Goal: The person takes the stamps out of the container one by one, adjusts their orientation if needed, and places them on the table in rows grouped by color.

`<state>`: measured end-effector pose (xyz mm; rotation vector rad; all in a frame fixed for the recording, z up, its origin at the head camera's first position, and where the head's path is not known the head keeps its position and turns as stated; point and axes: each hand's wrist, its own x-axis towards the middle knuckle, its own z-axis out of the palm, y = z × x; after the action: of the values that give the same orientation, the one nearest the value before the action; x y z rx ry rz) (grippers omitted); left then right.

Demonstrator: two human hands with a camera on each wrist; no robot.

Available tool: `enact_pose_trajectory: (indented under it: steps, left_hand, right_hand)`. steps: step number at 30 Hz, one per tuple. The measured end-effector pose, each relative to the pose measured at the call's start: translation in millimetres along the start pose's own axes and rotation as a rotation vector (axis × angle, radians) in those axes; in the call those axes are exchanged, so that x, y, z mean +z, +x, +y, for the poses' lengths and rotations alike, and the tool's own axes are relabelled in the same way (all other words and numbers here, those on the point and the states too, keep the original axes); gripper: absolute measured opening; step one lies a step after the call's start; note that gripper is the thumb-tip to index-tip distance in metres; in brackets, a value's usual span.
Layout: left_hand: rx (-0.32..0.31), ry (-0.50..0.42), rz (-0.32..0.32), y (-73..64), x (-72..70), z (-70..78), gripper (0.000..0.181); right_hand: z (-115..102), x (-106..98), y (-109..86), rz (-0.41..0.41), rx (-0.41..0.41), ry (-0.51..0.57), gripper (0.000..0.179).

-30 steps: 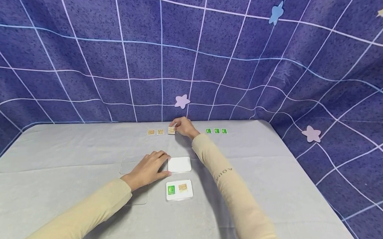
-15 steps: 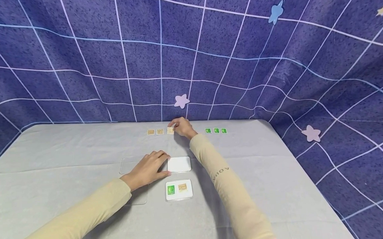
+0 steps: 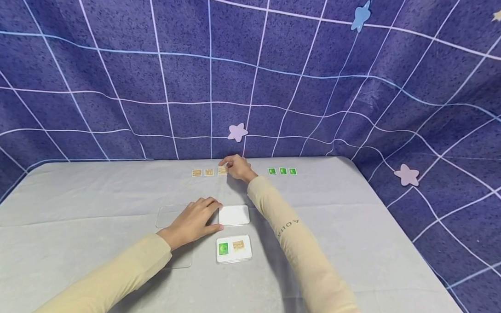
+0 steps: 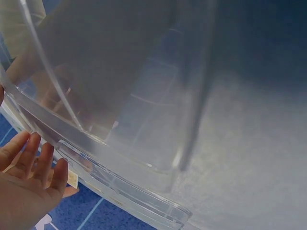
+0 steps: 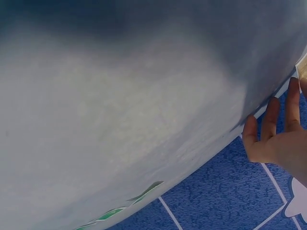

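Note:
In the head view my right hand [image 3: 238,168] pinches a tan postage stamp [image 3: 222,171] by its edge at the back of the table. Two more tan stamps [image 3: 203,173] lie in line to its left. My left hand [image 3: 195,222] grips the left end of a flat clear case with a white inside [image 3: 234,215], thumb at the near corner and index finger at the far one. Just in front lies a second such case [image 3: 234,257] bearing one green stamp [image 3: 223,248] and one tan stamp [image 3: 238,246]. The right wrist view shows the held stamp [image 5: 302,69] at its edge.
Three green stamps [image 3: 282,171] lie in a row right of my right hand. Left of the cases, two clear plastic covers [image 3: 166,215] lie partly under my left hand and forearm. A blue gridded curtain [image 3: 190,85] rises behind the grey tablecloth [image 3: 90,199].
My right hand has shifted slightly left with the tan stamp, closer to the other two tan stamps. The left hand stays on the case.

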<state>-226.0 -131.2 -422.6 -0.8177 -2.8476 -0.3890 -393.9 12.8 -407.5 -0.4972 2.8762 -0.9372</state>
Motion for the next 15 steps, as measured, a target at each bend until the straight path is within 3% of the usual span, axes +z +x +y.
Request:
enact_pose_trajectory:
  steps: [15]
  left_hand:
    - [-0.004, -0.014, -0.002, -0.4, -0.8, 0.0, 0.054]
  right_hand:
    - [0.9, -3.5, -1.6, -0.086, -0.078, -0.016, 0.043]
